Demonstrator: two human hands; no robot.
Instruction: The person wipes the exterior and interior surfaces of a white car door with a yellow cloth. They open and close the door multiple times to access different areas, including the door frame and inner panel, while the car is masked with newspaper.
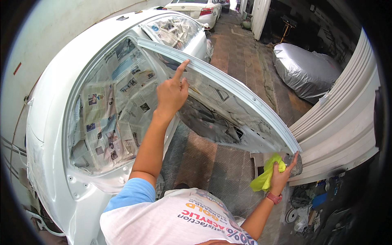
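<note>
A white car door (pixel 241 90) stands swung out from the car, its window covered with newspaper. My left hand (pixel 172 93) is at the door's upper edge near the hinge-side pillar. Its index finger is stretched out with the tip at the edge, the thumb stands apart, and it holds nothing. At the door's far right end, my right hand (pixel 279 179) grips a yellow-green cloth (pixel 265 174). The right index finger points up to the door's corner. A red watch (pixel 274 198) is on my right wrist.
The white car body (pixel 53 106) fills the left, its door opening masked with newspaper (pixel 110 122). A corrugated shutter (pixel 343 118) stands close to the door's right end. Beyond are a silver-covered vehicle (pixel 304 69) and another white car (pixel 200 9). Loose items (pixel 306 214) lie at lower right.
</note>
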